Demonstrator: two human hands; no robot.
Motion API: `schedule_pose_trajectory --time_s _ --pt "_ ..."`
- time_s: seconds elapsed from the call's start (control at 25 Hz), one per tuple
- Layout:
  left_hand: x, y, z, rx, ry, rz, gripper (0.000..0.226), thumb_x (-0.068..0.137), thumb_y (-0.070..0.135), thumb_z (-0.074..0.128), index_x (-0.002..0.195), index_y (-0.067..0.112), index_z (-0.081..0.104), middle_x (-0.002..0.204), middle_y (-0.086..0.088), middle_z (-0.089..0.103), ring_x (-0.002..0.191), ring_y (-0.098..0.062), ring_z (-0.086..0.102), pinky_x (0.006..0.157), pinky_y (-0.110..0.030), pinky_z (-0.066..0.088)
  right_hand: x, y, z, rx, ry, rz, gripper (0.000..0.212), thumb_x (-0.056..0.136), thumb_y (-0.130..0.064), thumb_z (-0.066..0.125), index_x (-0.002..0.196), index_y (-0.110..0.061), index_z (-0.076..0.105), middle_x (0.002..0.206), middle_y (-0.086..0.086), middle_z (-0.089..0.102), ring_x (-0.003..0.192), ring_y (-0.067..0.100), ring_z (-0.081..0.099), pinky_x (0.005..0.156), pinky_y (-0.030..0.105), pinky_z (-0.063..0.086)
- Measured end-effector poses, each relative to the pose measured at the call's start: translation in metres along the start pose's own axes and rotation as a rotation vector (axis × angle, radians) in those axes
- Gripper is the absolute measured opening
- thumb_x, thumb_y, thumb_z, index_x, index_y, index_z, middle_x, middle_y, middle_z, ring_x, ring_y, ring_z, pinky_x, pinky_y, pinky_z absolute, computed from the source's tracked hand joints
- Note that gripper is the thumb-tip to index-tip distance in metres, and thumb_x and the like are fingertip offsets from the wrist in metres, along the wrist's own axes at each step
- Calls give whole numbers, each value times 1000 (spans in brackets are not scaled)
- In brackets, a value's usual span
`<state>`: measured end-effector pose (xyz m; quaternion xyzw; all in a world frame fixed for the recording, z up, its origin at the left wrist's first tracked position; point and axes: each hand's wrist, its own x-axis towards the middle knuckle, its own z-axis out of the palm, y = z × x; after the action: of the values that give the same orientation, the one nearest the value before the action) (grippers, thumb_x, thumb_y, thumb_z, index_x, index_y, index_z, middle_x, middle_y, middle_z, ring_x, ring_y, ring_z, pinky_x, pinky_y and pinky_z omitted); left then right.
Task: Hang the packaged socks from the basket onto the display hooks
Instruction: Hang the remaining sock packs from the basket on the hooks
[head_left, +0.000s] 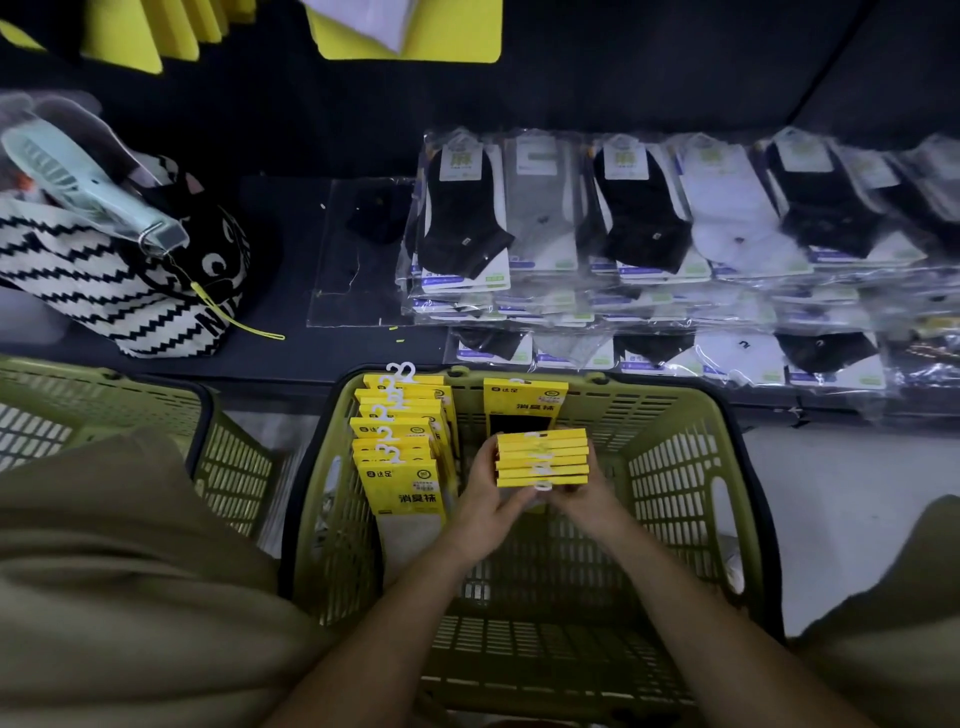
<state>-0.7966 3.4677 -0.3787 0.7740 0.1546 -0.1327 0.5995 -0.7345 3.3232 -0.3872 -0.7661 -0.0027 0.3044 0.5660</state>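
1. The left hand (485, 501) and right hand (579, 496) meet at the centre of the frame. Both have their fingers curled round a small stack of yellow sock packs (543, 457), the left gripping its left end and the right its right end.
2. The stack is held level, with the packs' edges facing the camera and white plastic hangers (544, 486) showing on top.
3. The held stack is above the inside of an olive-green slotted basket (670, 467), which fills the lower middle of the frame.
4. In the basket's left part stands a row of yellow packs (400, 467), one behind another, their white hangers pointing up.
5. One more yellow pack (524, 402) leans against the basket's far wall, just beyond the held stack.
6. A second green basket (104, 400) sits at the left edge.
7. Above the baskets, on a dark shelf (291, 223), clear-bagged ankle socks (649, 234) in black, grey and white lie in overlapping rows to the right.
8. A black-and-white zigzag bag (104, 280) lies on the shelf at the upper left.
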Motion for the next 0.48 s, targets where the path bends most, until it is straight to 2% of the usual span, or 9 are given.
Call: schedule_pose_trajectory --time_s 0.04,0.16,0.28,0.36,0.48 --pt "2 1 -2 24 9 1 73 90 27 60 145 18 14 142 -5 43 130 -20 42 108 -43 36 1 0 0 -8 3 -8 73 77 -1 72 135 -15 31 102 -16 55 98 4 53 65 -1 42" --pt "5 21 -9 83 66 44 67 88 33 60 140 15 23 133 -3 48 122 -18 47 102 -36 41 -1 -13 -4 7 11 -32 61 77 -4 72 127 -16 39 103 -14 58 99 6 56 72 3 44" --pt "3 58 -18 -6 133 121 46 87 24 64 123 17 35 114 5 55 107 -12 54 88 -18 46 -10 -48 -15 -29 64 -156 49 77 -3 72 121 -5 50 110 3 64 104 17 59 85 21 48" --pt "4 90 -28 -75 172 176 38 84 16 67 111 20 41 101 11 57 92 -1 58 76 -10 47 -18 -80 -28 -63 65 -260 37 79 -6 71 114 -9 58 109 5 66 101 17 61 88 29 49" --pt "5 144 -40 -147 187 242 39 78 14 74 106 23 47 95 12 63 82 3 62 72 -16 51 -32 -134 -51 -104 67 -371 26 81 -13 71 100 -27 61 94 -13 68 89 2 63 76 16 49"
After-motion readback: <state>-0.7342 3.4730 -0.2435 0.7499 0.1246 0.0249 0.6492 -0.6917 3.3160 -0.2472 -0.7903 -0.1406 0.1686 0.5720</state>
